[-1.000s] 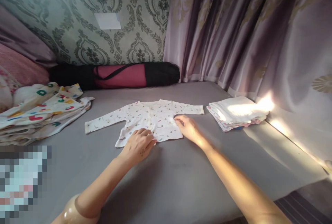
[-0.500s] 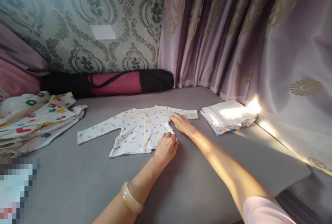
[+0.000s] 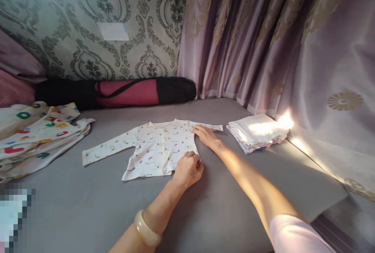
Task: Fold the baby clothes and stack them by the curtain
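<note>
A small white long-sleeved baby shirt [image 3: 158,147] with a scattered print and a front button band lies spread on the grey bed surface, its neckline facing away from me. My left hand [image 3: 189,169], with a pale bangle on the wrist, is closed at the shirt's lower right corner, fingers curled on the hem. At the right underarm, where sleeve meets body, my right hand [image 3: 206,136] grips the fabric between bent fingers. Its fingertips are partly hidden by the hand. The far end of the right sleeve pokes out beyond it.
A folded stack of clothes [image 3: 258,132] sits to the right, by the curtain [image 3: 263,42]. Patterned clothing [image 3: 41,136] lies heaped at the left. Along the wall rests a long black and red bag [image 3: 125,92]. The grey bed surface [image 3: 96,206] ends at lower right.
The view has shifted slightly. The shirt's right side edge looks straighter between my hands, and the right sleeve shows narrower. Both hands stay on the shirt.
</note>
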